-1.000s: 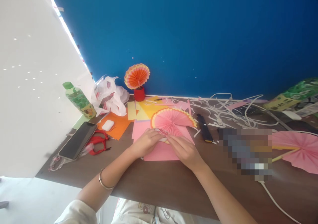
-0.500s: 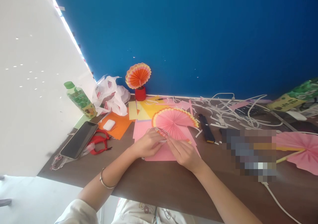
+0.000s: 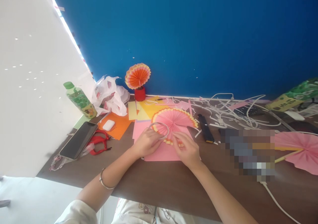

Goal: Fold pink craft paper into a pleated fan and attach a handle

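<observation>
A thin pale ring (image 3: 164,126), which looks like a nearly used-up tape roll, stands tilted in my left hand (image 3: 148,142). My left fingers are closed on its lower left side. Just right of it, my right hand (image 3: 186,148) has its thumb and fingertips pinched together, blurred, so what they hold is too small to tell. Beneath and behind both hands lies a pleated pink paper fan (image 3: 177,116) with a yellow and orange zigzag edge. It rests on pink paper sheets (image 3: 159,155).
A finished orange fan (image 3: 138,75) stands in a red holder (image 3: 139,94) at the back. Left are a phone (image 3: 79,140), red cord (image 3: 98,144), earbud case (image 3: 108,125) and bottle (image 3: 80,100). Right are a black cutter (image 3: 205,128), white cables and paper strips (image 3: 221,111).
The ring has turned from nearly edge-on to face-on and stands higher in my left hand. My right fingertips have drawn away from it slightly to the right.
</observation>
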`<act>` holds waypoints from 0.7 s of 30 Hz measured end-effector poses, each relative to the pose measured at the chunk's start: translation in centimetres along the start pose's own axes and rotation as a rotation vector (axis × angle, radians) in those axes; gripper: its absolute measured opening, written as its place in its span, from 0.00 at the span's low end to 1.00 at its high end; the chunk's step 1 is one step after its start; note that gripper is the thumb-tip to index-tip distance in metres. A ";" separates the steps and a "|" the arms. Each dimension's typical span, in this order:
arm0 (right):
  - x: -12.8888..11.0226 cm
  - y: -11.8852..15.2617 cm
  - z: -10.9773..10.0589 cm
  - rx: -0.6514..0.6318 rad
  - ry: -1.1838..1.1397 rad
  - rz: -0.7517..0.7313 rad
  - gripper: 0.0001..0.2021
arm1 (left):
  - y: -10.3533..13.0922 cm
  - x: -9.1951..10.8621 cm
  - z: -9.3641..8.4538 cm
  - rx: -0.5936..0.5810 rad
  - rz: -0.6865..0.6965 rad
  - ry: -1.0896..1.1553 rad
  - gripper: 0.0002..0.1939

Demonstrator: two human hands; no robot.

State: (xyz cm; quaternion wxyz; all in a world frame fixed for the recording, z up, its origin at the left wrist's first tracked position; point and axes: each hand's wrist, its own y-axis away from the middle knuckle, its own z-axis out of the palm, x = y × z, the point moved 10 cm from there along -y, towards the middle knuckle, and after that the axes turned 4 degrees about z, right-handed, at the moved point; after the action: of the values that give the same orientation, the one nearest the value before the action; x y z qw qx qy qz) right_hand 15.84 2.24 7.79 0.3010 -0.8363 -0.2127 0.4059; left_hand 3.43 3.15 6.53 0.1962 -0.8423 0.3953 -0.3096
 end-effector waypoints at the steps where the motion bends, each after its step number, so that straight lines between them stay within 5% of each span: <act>1: 0.8 0.0 0.0 0.013 -0.084 0.108 0.04 | 0.1 -0.2 -0.1 0.028 -0.010 -0.019 0.10; 6: 2.6 0.6 1.5 -0.042 -0.401 0.440 0.05 | 0.7 -0.6 0.3 0.095 -0.040 -0.066 0.10; 13: 3.2 1.3 2.2 0.007 -0.595 0.552 0.04 | 0.8 0.4 1.2 0.039 -0.029 -0.120 0.12; 21: 4.3 1.8 2.9 -0.074 -0.618 0.641 0.06 | 0.4 2.0 2.0 -0.142 0.150 -0.226 0.12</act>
State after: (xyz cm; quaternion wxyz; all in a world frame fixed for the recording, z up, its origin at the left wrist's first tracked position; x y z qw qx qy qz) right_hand 16.21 4.48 2.79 0.0523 -0.7097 -0.0371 0.7016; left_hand 5.55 1.51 5.63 0.2021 -0.8515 0.4535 -0.1685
